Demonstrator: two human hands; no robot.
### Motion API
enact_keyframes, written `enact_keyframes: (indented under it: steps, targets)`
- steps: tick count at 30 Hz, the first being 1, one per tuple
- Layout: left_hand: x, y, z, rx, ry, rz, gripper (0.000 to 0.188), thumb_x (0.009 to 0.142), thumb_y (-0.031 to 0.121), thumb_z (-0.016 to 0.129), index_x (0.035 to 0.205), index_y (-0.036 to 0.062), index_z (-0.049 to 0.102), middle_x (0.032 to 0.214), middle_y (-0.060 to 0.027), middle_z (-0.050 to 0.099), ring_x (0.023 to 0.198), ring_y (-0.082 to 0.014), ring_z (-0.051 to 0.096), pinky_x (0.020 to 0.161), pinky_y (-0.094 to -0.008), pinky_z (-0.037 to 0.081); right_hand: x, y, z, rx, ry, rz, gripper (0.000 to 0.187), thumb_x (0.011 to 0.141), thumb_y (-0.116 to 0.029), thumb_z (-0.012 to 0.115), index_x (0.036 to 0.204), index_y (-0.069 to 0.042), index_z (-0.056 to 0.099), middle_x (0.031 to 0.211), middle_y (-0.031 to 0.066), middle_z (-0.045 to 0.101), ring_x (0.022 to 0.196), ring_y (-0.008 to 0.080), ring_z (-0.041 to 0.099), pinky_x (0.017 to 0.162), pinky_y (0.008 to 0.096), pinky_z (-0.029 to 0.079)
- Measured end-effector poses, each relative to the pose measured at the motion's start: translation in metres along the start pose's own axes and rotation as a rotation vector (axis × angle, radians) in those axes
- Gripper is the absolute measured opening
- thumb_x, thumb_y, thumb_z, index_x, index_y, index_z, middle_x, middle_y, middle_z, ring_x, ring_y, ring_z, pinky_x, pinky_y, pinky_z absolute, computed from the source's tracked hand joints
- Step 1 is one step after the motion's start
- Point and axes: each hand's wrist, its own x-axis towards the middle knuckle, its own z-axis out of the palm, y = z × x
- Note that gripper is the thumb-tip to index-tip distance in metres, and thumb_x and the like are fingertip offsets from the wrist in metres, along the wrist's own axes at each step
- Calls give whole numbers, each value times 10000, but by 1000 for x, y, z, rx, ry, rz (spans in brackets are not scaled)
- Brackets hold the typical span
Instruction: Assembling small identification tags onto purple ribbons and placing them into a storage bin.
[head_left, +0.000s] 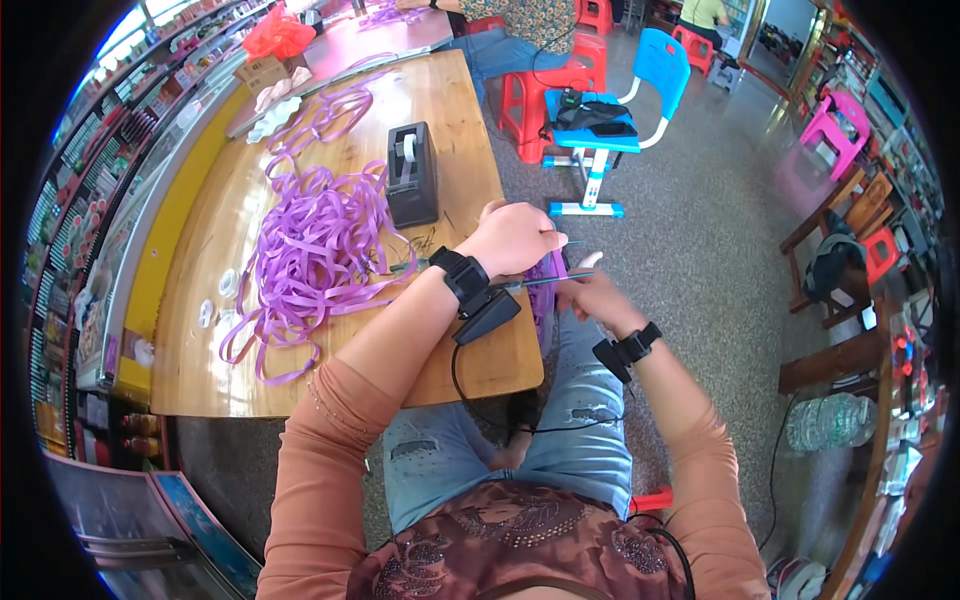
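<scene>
My left hand (512, 240) is closed in a pinch just past the table's right edge, thumb and forefinger pressed together. A strip of purple ribbon (545, 285) hangs below its fingertips, between my two hands. My right hand (597, 297) is closed too, its curled fingers close to the ribbon. A thin greyish rod-like thing (550, 280) runs into the right fingers; its kind is too small to make out. On the wooden table (460, 370) a large tangled heap of purple ribbon (310, 245) lies left of my left forearm.
A black tape dispenser (412, 180) stands beyond my left wrist. White rings (228, 283) lie left of the heap. A blue chair (597, 125) with black devices and red stools (530, 110) stand ahead, near another person (515, 40). A cable hangs below my wrists.
</scene>
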Motion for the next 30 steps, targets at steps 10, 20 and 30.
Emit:
enact_keyframes:
  steps: [10, 20, 30]
  targets:
    - [1, -11, 6, -74, 16, 6, 341, 910, 338, 589, 805, 41, 721, 665, -155, 636, 662, -297, 631, 770, -369, 482, -33, -32, 27, 220, -16, -470, 287, 917, -78, 554, 1177, 19, 629, 1111, 81, 672, 1026, 153, 611, 933, 304, 455]
    - [1, -11, 7, -36, 37, 31, 374, 916, 347, 576, 766, 27, 700, 663, -160, 623, 677, -311, 622, 774, -380, 471, -48, 10, 46, 480, 10, -337, 300, 994, -209, 554, 1198, 6, 602, 1084, 69, 665, 997, 165, 628, 938, 323, 459]
    - [1, -6, 2, -75, -69, -48, 373, 919, 391, 542, 833, 78, 726, 785, -139, 677, 936, -314, 635, 1074, -488, 261, -65, 24, 57, 635, 53, -205, 315, 1018, -250, 515, 1131, 20, 633, 953, 37, 645, 858, 136, 606, 814, 277, 468]
